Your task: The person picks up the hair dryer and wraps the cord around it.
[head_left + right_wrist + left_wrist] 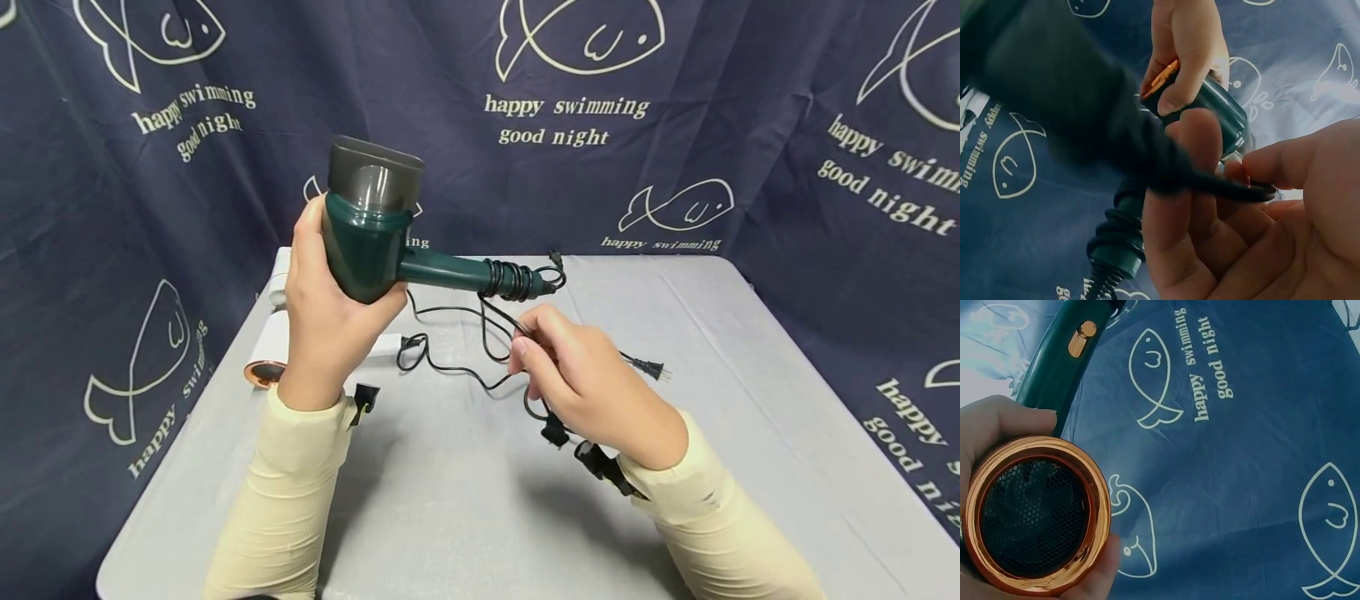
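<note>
A dark green hair dryer (pixel 365 246) with a smoky nozzle is held up above the table by my left hand (pixel 330 308), whose fingers and thumb wrap round its body. Black cord (pixel 510 281) is coiled in several turns round the end of the handle. My right hand (pixel 592 383) pinches the loose cord between thumb and fingers, below and right of the handle. In the left wrist view the copper-ringed rear grille (pixel 1035 515) faces the camera. The right wrist view shows my right hand (pixel 1241 231) with the cord (pixel 1229 189) at its fingertips, and the coils behind.
At the table's left lie a white dryer with a copper rim (pixel 266 371) and another white object (pixel 279 279) behind it. A two-pin plug (pixel 651 367) lies right of centre, with more black cord (pixel 457 369) across the table (pixel 450 517). Dark printed cloth (pixel 577 183) surrounds the table.
</note>
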{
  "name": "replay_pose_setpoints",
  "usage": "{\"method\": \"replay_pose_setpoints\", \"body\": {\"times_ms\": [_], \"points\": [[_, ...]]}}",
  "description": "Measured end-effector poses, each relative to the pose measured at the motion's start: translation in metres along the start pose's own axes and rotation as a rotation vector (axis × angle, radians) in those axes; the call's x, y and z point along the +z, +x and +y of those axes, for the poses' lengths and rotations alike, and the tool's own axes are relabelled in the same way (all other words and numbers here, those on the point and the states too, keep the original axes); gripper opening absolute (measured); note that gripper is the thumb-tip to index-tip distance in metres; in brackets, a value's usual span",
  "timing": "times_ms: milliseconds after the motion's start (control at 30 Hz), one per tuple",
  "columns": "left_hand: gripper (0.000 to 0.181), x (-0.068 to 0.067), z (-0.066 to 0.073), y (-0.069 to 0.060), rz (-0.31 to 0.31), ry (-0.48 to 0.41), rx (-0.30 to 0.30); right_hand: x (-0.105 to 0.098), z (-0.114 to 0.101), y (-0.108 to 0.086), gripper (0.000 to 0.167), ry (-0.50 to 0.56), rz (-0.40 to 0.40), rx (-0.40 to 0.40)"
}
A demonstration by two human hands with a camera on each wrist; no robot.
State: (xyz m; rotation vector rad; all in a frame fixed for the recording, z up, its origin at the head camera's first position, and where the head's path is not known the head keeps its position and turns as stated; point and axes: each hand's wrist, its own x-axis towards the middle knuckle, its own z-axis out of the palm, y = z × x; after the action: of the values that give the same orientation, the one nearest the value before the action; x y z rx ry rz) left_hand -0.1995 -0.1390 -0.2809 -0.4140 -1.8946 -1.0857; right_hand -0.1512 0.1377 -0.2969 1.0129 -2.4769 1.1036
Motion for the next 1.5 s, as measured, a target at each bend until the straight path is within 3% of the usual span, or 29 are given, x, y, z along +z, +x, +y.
{"method": "replay_pose_setpoints", "body": {"times_ms": [133, 333, 633, 1000, 1333, 1500], "points": [[0.095, 0.001, -0.011, 0.001, -0.03, 0.027, -0.013, -0.003, 0.002, 0.001, 0.009, -0.049, 0.045, -0.036], [0.099, -0.002, -0.013, 0.0, -0.124, 0.032, 0.005, -0.008, 0.01, 0.004, 0.006, -0.147, 0.182, -0.13], [0.103, -0.006, -0.011, 0.0, -0.256, 0.011, 0.008, -0.013, 0.015, 0.006, 0.009, -0.138, 0.305, -0.207], [0.102, -0.008, -0.01, -0.001, -0.375, -0.066, 0.055, -0.023, 0.025, 0.01, 0.011, -0.077, 0.339, -0.277], [0.096, -0.021, 0.026, 0.001, -0.417, -0.257, 0.031, -0.024, 0.026, 0.012, 0.014, 0.009, 0.324, -0.279], [0.095, -0.021, 0.029, 0.0, -0.414, -0.331, 0.04, -0.023, 0.03, 0.012, 0.012, 0.042, 0.294, -0.27]]}}
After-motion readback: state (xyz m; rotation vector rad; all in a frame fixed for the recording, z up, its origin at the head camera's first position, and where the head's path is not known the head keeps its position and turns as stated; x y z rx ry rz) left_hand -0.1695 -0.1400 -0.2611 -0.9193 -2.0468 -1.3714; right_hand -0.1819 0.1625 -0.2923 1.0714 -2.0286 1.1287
